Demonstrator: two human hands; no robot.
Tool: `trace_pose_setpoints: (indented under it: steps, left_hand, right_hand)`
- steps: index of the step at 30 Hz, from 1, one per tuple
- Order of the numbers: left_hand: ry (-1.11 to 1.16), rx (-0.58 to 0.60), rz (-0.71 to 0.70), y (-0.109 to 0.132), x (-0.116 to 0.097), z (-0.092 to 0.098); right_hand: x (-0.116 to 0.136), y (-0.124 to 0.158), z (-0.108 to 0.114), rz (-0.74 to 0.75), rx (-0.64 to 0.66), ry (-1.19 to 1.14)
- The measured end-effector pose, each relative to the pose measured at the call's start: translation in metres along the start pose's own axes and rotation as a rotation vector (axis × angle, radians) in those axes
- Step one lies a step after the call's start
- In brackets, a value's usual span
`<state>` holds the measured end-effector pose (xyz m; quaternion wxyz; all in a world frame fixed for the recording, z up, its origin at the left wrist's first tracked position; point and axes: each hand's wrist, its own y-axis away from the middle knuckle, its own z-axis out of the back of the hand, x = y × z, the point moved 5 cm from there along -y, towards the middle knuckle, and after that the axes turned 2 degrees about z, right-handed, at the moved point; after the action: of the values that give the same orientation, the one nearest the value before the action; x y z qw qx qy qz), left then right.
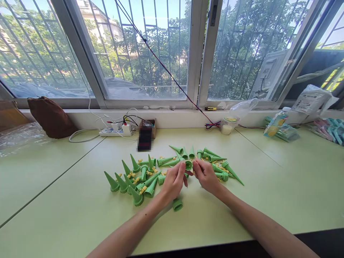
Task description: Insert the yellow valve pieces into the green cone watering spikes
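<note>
My left hand [173, 181] is closed around a green plastic watering spike [189, 165], its round open end turned up towards me. Close beside that opening, my right hand [206, 175] is pinched shut; what its fingertips hold, if anything, is hidden. More green spikes [135, 195] stand point-up on the left or lie on their sides behind both hands. Small yellow plastic fittings [143, 190] are scattered among them. Just below my left hand, a short green piece [177, 205] lies with its open end facing me.
The pale green table [67, 200] runs up to a windowsill. Along the back are a brown bag [52, 118], a power strip [115, 132] with cables, a small box [150, 127], a plastic bag [231, 122] and a drink bottle [276, 122]. Packaged items lie at the far right.
</note>
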<state>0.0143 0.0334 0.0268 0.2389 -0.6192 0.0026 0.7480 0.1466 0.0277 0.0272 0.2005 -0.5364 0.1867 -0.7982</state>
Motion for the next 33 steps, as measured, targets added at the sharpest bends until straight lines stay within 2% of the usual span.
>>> trace_pose_setpoints:
  steps: [11, 33]
  left_hand:
    - [-0.033, 0.003, -0.002, 0.0011, -0.0072, 0.0013]
    - [-0.077, 0.006, -0.006, 0.0001, -0.0084, 0.0013]
  right_hand:
    - [-0.0006, 0.0003, 0.0005, -0.001, 0.006, -0.003]
    - [-0.0001, -0.0017, 0.0011, -0.017, 0.014, 0.034]
